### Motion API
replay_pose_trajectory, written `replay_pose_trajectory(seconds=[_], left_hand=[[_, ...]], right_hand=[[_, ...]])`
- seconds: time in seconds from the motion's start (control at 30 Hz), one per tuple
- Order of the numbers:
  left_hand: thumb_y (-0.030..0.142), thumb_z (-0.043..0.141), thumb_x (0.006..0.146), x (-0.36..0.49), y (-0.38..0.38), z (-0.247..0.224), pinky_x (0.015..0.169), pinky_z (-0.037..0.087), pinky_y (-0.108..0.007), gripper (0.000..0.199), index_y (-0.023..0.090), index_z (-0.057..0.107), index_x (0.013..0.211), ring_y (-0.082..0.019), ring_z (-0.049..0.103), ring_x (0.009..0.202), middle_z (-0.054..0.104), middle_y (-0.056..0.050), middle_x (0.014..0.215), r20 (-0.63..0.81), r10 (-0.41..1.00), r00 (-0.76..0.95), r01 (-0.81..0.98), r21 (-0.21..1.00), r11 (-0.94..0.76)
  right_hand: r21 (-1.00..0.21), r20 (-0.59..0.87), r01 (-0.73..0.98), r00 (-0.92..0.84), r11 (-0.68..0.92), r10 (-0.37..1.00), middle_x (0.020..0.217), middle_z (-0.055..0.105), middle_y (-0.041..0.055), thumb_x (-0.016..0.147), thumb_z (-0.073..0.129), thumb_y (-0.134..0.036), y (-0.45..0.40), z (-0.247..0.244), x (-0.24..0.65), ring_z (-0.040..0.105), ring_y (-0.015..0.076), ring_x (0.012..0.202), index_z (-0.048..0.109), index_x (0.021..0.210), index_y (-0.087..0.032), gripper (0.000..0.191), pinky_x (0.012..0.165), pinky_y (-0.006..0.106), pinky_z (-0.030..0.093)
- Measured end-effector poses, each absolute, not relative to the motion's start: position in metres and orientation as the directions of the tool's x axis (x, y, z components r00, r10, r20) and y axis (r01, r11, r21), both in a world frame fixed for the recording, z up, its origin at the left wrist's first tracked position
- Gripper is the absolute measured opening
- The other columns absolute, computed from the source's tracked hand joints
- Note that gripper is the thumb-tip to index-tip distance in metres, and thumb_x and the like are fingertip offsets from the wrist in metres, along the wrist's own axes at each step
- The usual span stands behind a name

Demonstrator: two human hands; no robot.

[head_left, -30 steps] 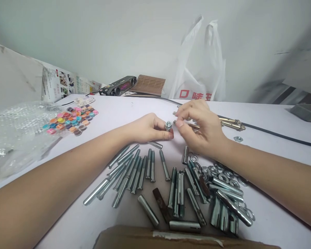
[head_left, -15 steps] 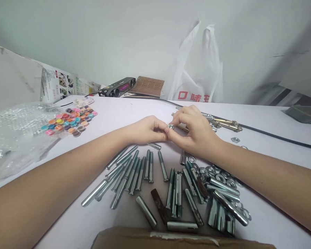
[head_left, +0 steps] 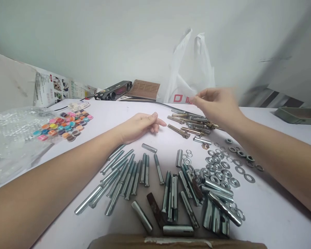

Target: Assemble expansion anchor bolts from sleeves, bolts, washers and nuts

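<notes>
My left hand (head_left: 142, 127) rests on the white table with its thumb and index finger extended, the others loosely curled, and nothing in it. Its index fingertip is just left of a brass-coloured expansion bolt (head_left: 178, 131). My right hand (head_left: 215, 102) is raised above the back of a pile of assembled bolts (head_left: 194, 121). Its thumb and fingertips come together, slightly blurred; what is between them cannot be made out. Nearer me lie blue-grey bolts (head_left: 129, 176), metal sleeves (head_left: 142, 216), and nuts and washers (head_left: 219, 167).
Coloured discs (head_left: 64, 124) lie by clear plastic wrap (head_left: 12, 135) at left. Behind stand a black device (head_left: 114, 90), a bamboo mat (head_left: 143, 89) and a white plastic bag (head_left: 180, 74). A green tray (head_left: 298, 116) is at right, a cardboard edge (head_left: 176, 242) in front.
My hands have come apart from the small metal piece they pinched together. The right lifted up and right, uncovering the bolt pile and washers; the left stayed low, its index finger now stretched out.
</notes>
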State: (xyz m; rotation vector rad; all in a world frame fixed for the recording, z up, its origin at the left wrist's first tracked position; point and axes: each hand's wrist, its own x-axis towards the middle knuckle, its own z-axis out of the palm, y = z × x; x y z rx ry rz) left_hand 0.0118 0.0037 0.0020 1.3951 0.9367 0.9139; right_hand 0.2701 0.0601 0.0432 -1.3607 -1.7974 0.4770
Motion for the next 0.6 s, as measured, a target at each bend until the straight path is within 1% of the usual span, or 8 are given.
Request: replay_pose_trajectory(seconds=[0.1, 0.13, 0.23, 0.37, 0.5, 0.6], left_hand=[[0.066, 0.066, 0.085, 0.011, 0.004, 0.001, 0.084, 0.045, -0.032, 0.059, 0.008, 0.074, 0.094, -0.011, 0.058, 0.074, 0.062, -0.001, 0.073, 0.011, 0.916, 0.4, 0.071, 0.997, -0.043], [0.065, 0.065, 0.086, 0.01, 0.005, 0.001, 0.085, 0.045, -0.032, 0.058, 0.008, 0.074, 0.094, -0.011, 0.058, 0.074, 0.063, -0.001, 0.073, 0.013, 0.914, 0.406, 0.084, 0.995, -0.051], [0.064, 0.064, 0.087, 0.009, 0.005, 0.0, 0.087, 0.045, -0.032, 0.057, 0.009, 0.074, 0.098, -0.01, 0.058, 0.075, 0.062, 0.0, 0.073, 0.007, 0.91, 0.415, 0.099, 0.994, -0.053], [0.062, 0.063, 0.089, 0.008, 0.005, 0.0, 0.089, 0.045, -0.032, 0.054, 0.01, 0.075, 0.099, -0.01, 0.058, 0.077, 0.061, 0.0, 0.073, 0.01, 0.901, 0.433, 0.111, 0.992, -0.064], [0.061, 0.061, 0.091, 0.009, 0.004, 0.001, 0.089, 0.044, -0.031, 0.053, 0.011, 0.075, 0.099, -0.01, 0.057, 0.075, 0.062, 0.0, 0.073, 0.019, 0.901, 0.433, 0.114, 0.991, -0.076], [0.058, 0.058, 0.094, 0.009, 0.002, 0.003, 0.09, 0.044, -0.03, 0.051, 0.011, 0.075, 0.101, -0.01, 0.06, 0.079, 0.065, -0.001, 0.077, 0.004, 0.898, 0.439, 0.229, 0.966, -0.117]], right_hand=[[-0.574, 0.363, 0.7, -0.247, 0.425, 0.898, 0.096, 0.076, 0.0108, 0.083, 0.072, -0.045, 0.065, 0.035, 0.273, 0.069, 0.0268, 0.088, 0.078, 0.094, -0.021, 0.028, 0.079, 0.044, 0.052], [-0.539, 0.35, 0.718, -0.286, 0.442, 0.892, 0.1, 0.076, 0.0108, 0.083, 0.071, -0.046, 0.067, 0.031, 0.274, 0.069, 0.0271, 0.091, 0.079, 0.098, -0.021, 0.03, 0.082, 0.044, 0.052], [-0.487, 0.296, 0.734, -0.37, 0.473, 0.88, 0.098, 0.076, 0.0097, 0.084, 0.069, -0.049, 0.07, 0.019, 0.274, 0.069, 0.0256, 0.087, 0.08, 0.104, -0.021, 0.036, 0.08, 0.044, 0.052], [-0.463, 0.275, 0.743, -0.398, 0.483, 0.875, 0.1, 0.077, 0.0075, 0.088, 0.066, -0.048, 0.068, 0.01, 0.273, 0.069, 0.0251, 0.091, 0.08, 0.104, -0.023, 0.033, 0.081, 0.043, 0.052], [-0.428, 0.334, 0.762, -0.366, 0.486, 0.869, 0.101, 0.077, 0.0074, 0.09, 0.064, -0.046, 0.064, 0.014, 0.269, 0.068, 0.029, 0.095, 0.08, 0.099, -0.024, 0.029, 0.082, 0.046, 0.05], [-0.39, 0.419, 0.745, -0.379, 0.541, 0.825, 0.098, 0.077, 0.0091, 0.092, 0.059, -0.041, 0.049, 0.023, 0.26, 0.069, 0.0286, 0.092, 0.078, 0.092, -0.021, 0.027, 0.077, 0.044, 0.048]])
